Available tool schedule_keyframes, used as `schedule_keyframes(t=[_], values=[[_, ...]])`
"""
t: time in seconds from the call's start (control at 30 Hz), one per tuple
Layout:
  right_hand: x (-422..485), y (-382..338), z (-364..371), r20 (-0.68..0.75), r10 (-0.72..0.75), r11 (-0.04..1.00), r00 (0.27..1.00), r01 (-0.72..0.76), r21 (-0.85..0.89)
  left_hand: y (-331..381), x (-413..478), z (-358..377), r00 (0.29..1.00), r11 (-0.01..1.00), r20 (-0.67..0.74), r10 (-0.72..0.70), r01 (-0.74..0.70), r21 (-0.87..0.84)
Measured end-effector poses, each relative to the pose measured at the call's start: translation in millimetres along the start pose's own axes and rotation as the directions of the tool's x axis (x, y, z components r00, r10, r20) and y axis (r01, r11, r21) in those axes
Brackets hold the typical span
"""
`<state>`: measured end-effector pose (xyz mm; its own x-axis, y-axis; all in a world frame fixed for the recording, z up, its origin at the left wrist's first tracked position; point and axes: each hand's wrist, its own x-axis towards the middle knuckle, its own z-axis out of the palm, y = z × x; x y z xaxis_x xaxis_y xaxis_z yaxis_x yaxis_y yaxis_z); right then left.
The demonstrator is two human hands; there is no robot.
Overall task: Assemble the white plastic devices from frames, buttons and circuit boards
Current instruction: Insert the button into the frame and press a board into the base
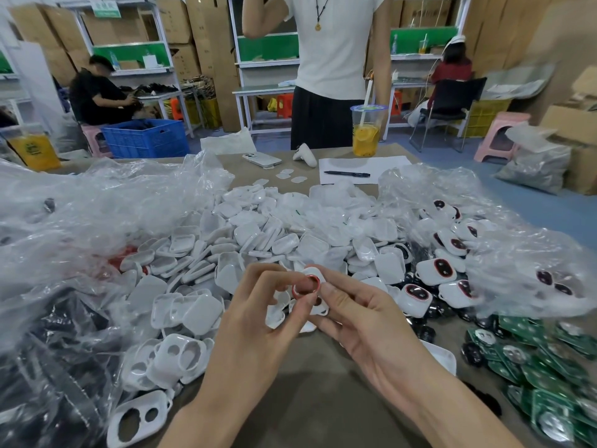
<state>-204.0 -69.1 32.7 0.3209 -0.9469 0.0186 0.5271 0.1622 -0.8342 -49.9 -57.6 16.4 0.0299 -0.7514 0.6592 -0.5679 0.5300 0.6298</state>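
Observation:
My left hand (258,318) and my right hand (355,315) meet over the table's middle. Between their fingertips sits a white plastic frame (318,307) with a red-rimmed round button (306,285) at its top. My left fingers pinch the button's rim; my right thumb and fingers hold the frame. A large heap of white frames (258,240) lies behind and to the left. Assembled white devices with dark red-ringed buttons (434,270) lie at the right. Green circuit boards (533,367) pile at the lower right.
Crumpled clear plastic bags (80,221) cover the left and far right. A drink cup (366,130), phone (262,159), pen on paper (347,173) stand at the far edge, where a person in a white top (332,59) stands. Bare brown table (316,399) lies under my wrists.

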Motion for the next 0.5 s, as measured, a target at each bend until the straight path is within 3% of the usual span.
schedule_keyframes(t=[0.5], values=[[-2.2, 0.8, 1.4, 0.013, -0.008, 1.000, 1.000, 0.008, -0.020, -0.5, 0.4, -1.2, 1.000, 0.999, -0.013, 0.012, -0.012, -0.051]])
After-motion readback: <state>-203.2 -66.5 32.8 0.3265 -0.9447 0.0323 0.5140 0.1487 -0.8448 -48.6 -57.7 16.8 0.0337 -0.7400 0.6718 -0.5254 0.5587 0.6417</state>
